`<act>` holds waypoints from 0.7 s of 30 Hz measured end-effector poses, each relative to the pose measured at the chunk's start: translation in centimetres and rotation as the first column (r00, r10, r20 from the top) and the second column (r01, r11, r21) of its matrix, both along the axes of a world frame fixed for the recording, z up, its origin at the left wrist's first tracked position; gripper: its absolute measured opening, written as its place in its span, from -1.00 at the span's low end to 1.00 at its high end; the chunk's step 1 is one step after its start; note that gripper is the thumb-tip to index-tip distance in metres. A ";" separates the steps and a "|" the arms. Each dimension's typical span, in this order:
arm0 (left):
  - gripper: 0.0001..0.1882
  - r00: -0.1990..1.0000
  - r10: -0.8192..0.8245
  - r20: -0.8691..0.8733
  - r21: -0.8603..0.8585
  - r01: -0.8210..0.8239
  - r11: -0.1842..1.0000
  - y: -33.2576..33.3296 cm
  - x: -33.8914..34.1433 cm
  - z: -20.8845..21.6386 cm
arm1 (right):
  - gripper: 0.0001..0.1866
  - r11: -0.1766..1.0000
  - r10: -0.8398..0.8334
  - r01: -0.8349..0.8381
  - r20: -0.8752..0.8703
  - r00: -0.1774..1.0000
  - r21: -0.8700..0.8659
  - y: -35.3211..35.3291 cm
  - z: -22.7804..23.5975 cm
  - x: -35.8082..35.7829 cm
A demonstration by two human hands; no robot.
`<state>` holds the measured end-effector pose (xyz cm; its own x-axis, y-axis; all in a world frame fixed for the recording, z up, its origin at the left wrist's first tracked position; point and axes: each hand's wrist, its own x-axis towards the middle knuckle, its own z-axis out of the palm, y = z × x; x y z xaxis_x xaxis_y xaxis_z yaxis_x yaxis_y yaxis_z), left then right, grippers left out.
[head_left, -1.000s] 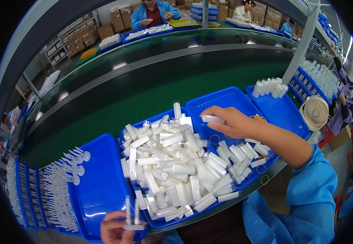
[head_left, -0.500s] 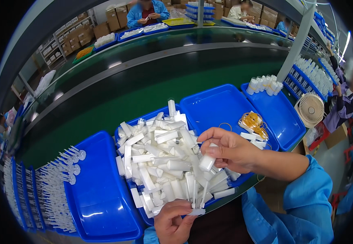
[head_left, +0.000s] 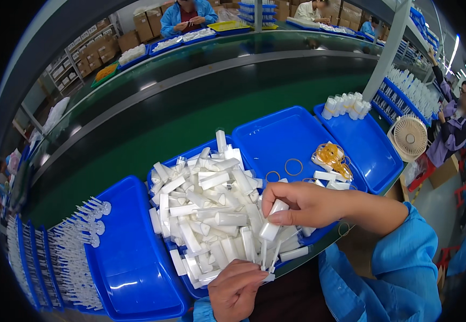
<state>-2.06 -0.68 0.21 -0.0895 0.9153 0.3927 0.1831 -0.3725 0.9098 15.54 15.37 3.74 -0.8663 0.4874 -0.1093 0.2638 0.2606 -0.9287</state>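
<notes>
The person's left hand (head_left: pixel 235 290) was closed, thumb and fingers pinching the base of a two-pronged white piece (head_left: pixel 268 275). Its prongs stood up and away from the left fingertips, leaning slightly right. The right hand (head_left: pixel 303 205) gripped a white tube (head_left: pixel 273 221) between thumb and forefinger, directly above the left fingertips. The tube's long axis was tilted – upper end to the right under the forefinger, lower end down and left toward the prongs. Contact between tube and prongs could not be confirmed.

Just left of the right fingers, a heap of white pieces (head_left: pixel 211 209) overfilled its blue tray. Beyond the right knuckles, a second tray (head_left: pixel 265 139) held rubber bands (head_left: pixel 331 155) and further white pieces. A bundle of white cylinders (head_left: pixel 346 105) and a round fan (head_left: pixel 409 138) stood further off to the right.

The heap rose close against the fingers on the left; the table edge ran just right of the left fingertips. Past the trays, a green belt (head_left: pixel 244 104) stretched across – then a co-worker (head_left: pixel 187 19) in blue, seated opposite.
</notes>
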 end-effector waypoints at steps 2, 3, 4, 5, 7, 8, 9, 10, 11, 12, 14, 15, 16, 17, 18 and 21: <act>-0.87 1.000 0.009 -0.021 -0.033 -0.010 0.999 0.4 0.1 0.0 | -0.79 0.971 0.036 -0.042 0.027 0.999 0.237 -0.2 0.8 0.2; -0.86 1.000 -0.029 -0.006 -0.016 0.029 0.999 0.5 0.1 -0.2 | -0.80 0.935 0.050 -0.063 0.045 0.998 0.350 -0.2 1.0 0.4; -0.85 0.998 -0.068 0.008 0.001 0.068 0.998 0.5 0.0 -0.5 | -0.80 0.969 0.091 -0.100 0.047 0.995 0.224 0.1 1.3 0.7; -0.85 0.995 -0.096 0.019 0.019 0.096 0.995 0.3 -0.1 -0.4 | -0.81 0.985 0.143 -0.146 0.041 0.989 0.095 0.4 1.7 0.7; -0.84 0.993 -0.118 -0.029 0.076 0.120 0.990 0.5 0.0 -0.3 | -0.81 0.981 0.168 -0.168 0.009 0.986 0.099 0.4 1.7 1.0; -0.84 0.991 -0.126 -0.054 0.103 0.131 0.986 0.6 0.0 -0.3 | -0.82 0.961 0.161 -0.153 -0.017 0.987 0.230 0.0 1.4 0.9; -0.84 0.990 -0.139 -0.038 0.074 0.141 0.987 0.6 0.0 -0.3 | -0.82 0.924 0.163 -0.137 -0.044 0.986 0.357 -0.1 1.2 0.8; -0.84 0.988 -0.150 -0.022 0.045 0.151 0.987 0.6 -0.1 -0.3 | -0.82 0.943 0.186 -0.165 -0.047 0.981 0.290 0.1 1.2 0.8; -0.84 0.987 -0.160 -0.005 0.016 0.161 0.987 0.6 -0.1 -0.4 | -0.82 0.956 0.210 -0.194 -0.052 0.976 0.221 0.4 1.3 0.9; -0.84 0.988 -0.152 -0.032 0.044 0.153 0.987 0.6 -0.1 -0.7 | -0.82 0.964 0.232 -0.221 -0.059 0.971 0.150 0.5 1.2 0.9; -0.83 0.988 -0.130 -0.083 0.101 0.139 0.985 0.3 -0.2 -1.5 | -0.82 0.949 0.227 -0.212 -0.037 0.973 0.233 0.3 0.8 0.5; -0.84 0.989 -0.131 -0.074 0.091 0.138 0.986 0.3 -0.2 -1.5 | -0.82 0.938 0.223 -0.208 -0.023 0.975 0.277 0.2 0.7 0.3; -0.85 0.989 -0.131 -0.065 0.080 0.136 0.987 0.4 -0.2 -1.4 | -0.82 0.958 0.230 -0.221 -0.032 0.973 0.180 0.3 0.6 0.4; -0.85 0.990 -0.130 -0.056 0.070 0.134 0.989 0.4 -0.3 -1.3 | -0.81 0.969 0.237 -0.233 -0.041 0.971 0.082 0.3 0.6 0.4; -0.86 0.990 -0.137 -0.040 0.091 0.140 0.986 0.5 -0.4 -1.2 | -0.81 0.969 0.246 -0.247 -0.053 0.968 -0.020 0.3 0.5 0.4; -0.85 0.993 -0.106 0.046 0.074 0.102 0.992 0.5 -0.4 -1.2 | -0.81 0.925 0.311 -0.282 -0.081 0.947 0.256 -0.2 -0.3 -0.3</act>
<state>-2.48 -0.17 -1.01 -0.0163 0.8905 0.4547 0.0957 -0.4513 0.8872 15.25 15.18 3.41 -0.9745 0.2056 0.0895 0.0332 0.5272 -0.8491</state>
